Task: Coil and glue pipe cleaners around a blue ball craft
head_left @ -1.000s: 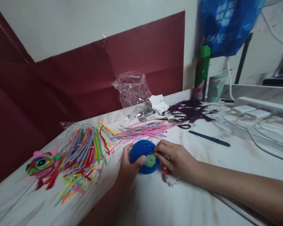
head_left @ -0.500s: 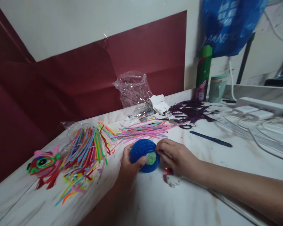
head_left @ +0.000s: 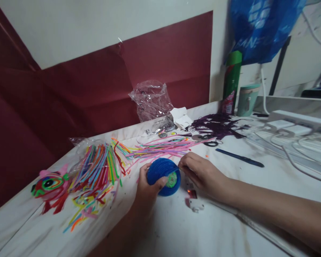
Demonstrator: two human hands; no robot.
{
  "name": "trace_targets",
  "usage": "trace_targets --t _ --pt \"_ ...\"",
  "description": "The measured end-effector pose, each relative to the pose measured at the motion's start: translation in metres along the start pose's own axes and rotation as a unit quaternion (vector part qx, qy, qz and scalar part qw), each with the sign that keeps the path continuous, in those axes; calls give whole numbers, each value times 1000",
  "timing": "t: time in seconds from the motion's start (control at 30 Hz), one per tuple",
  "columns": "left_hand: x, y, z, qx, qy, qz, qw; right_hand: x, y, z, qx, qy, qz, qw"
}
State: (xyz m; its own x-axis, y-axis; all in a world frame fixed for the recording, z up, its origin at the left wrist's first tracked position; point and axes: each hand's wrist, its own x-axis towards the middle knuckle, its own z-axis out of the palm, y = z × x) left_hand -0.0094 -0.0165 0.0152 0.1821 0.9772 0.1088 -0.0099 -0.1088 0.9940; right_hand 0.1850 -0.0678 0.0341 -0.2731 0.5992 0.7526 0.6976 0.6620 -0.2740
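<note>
My left hand (head_left: 146, 187) holds a blue disc (head_left: 160, 170) with a speckled green centre, its thumb lying across the front face near that centre. The disc's blue surface shows fine curved lines and is tilted toward me. At the disc's upper right edge, my right hand (head_left: 200, 172) is closed in a pinch. What sits between those fingertips is too small to make out; a thin dark line seems to run from them along the disc. Below the right hand lies a small white and red device (head_left: 195, 203) with a lit orange-red spot.
Colourful fuzzy strips (head_left: 98, 166) and pink strips (head_left: 160, 148) lie behind the disc. A fish-like figure (head_left: 50, 185) stands left. Dark purple tassels (head_left: 216, 125), a blue flat tool (head_left: 239, 157), a power strip with cables (head_left: 296, 121), a mint cup (head_left: 247, 101) and a green can (head_left: 232, 82) occupy the right.
My right hand has shifted slightly up and away from the disc's edge, showing more of the device below. The left hand and disc have hardly moved.
</note>
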Motion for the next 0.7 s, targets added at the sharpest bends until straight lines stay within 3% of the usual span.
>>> trace_targets --t 0.13,0.3,0.5,0.6,0.7 --pt "0 3 -1 -15 13 -8 1000 3 3 -5 1 5 -17 1000" --pt "5 2 -6 -40 38 -19 998 7 32 -11 -47 48 82 994" --pt "6 5 -5 -59 46 -21 997 5 74 -15 -113 -8 139 984" --pt "10 3 -10 -52 46 -26 997 9 69 -24 -144 -41 149 977" --pt "17 -2 -15 -44 53 -12 998 11 46 -35 -158 -108 142 971"
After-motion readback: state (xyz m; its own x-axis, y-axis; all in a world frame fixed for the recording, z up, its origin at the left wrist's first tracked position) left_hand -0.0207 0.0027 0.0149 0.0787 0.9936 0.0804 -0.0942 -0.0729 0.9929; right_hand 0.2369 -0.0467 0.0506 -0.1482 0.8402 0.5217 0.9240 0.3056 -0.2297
